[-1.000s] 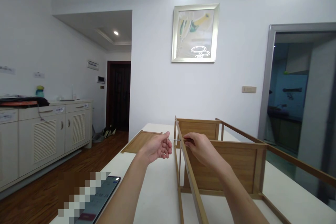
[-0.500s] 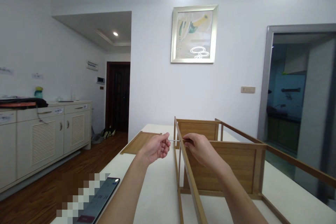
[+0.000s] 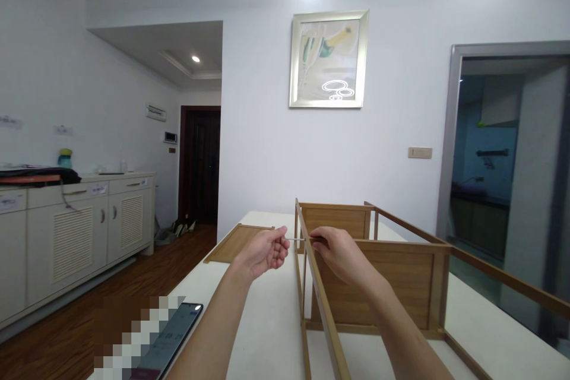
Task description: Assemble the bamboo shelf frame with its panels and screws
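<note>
A wooden shelf frame [image 3: 327,303] lies on its side on the white table, its panels standing upright between the rails. My left hand [image 3: 269,251] is closed, pinching a thin metal rod [image 3: 294,240] that looks like a hex key. The rod's far end meets the near-left rail of the frame. On the other side of that rail, my right hand [image 3: 336,249] is closed at the corner where the upright panel [image 3: 396,285] joins it. Its fingertips are partly hidden, so I cannot tell exactly what they grip beyond the wood there.
A loose wooden panel [image 3: 236,242] lies flat on the white table [image 3: 262,314], left of the frame. A phone [image 3: 173,332] rests near the table's left edge. A white cabinet [image 3: 80,237] stands at the left, and a doorway [image 3: 485,160] opens at the right.
Both hands keep their places at the rail, with the thin rod still in the left one. Only a very slight shift of the camera shows.
</note>
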Demonstrator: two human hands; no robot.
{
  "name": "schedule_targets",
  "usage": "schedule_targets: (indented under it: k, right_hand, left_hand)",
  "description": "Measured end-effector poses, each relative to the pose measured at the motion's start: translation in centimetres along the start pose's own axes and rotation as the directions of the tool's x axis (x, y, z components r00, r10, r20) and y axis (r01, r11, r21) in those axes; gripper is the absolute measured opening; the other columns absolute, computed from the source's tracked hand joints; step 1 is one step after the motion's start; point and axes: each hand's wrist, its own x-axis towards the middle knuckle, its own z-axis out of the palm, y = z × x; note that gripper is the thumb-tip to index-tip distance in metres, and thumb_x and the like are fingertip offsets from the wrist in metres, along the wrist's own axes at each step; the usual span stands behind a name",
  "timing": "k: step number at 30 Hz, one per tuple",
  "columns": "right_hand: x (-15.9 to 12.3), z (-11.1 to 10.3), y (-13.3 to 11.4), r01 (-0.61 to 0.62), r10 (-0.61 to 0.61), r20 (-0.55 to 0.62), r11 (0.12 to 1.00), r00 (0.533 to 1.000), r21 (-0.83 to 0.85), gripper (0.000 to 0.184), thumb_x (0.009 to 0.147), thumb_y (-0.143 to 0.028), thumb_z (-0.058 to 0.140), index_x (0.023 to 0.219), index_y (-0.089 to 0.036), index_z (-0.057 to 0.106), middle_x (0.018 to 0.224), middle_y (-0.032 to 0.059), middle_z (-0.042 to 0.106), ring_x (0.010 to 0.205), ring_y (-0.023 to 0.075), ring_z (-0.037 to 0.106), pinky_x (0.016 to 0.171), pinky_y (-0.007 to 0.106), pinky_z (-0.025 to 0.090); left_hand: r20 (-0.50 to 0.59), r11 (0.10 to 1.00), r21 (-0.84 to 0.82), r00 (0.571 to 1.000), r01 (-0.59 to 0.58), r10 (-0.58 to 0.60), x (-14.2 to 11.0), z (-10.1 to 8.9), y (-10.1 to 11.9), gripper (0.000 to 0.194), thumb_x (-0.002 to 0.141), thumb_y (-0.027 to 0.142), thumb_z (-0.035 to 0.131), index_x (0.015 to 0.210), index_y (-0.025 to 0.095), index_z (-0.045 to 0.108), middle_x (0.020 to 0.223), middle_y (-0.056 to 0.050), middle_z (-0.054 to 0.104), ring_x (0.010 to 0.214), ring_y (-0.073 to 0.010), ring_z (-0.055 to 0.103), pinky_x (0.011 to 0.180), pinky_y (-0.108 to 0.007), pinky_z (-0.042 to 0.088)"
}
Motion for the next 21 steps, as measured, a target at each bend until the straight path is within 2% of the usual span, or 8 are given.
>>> schedule_targets:
  k: [7, 21]
  right_hand:
    - [-0.09, 0.08, 0.09, 0.006, -0.006, 0.000, 1.000, 1.000, -0.004, 0.024, 0.086, -0.018, 0.049, 0.096, -0.019, 0.070, 0.097, 0.0074, 0.073, 0.090, 0.0209, 0.066, 0.078, 0.028, 0.046]
    - [-0.03, 0.01, -0.02, 0.019, -0.019, -0.002, 1.000, 1.000, 0.013, 0.023, 0.086, -0.018, 0.051, 0.096, -0.018, 0.071, 0.096, 0.0070, 0.074, 0.090, 0.0202, 0.067, 0.078, 0.027, 0.046]
  left_hand:
    - [0.004, 1.000, 0.017, 1.000, 0.024, -0.024, -0.48, 0.07, 0.39, 0.038, 0.078, 0.050, 0.067, 0.068, 0.014, 0.060, 0.049, 0.001, 0.057, 0.040, -0.0072, 0.049, 0.044, -0.020, 0.036]
    - [0.003, 0.999, 0.046, 1.000, -0.008, 0.008, -0.67, 0.46, 0.43, 0.039, 0.078, 0.050, 0.065, 0.067, 0.014, 0.060, 0.049, 0.001, 0.057, 0.039, -0.0072, 0.049, 0.042, -0.020, 0.033]
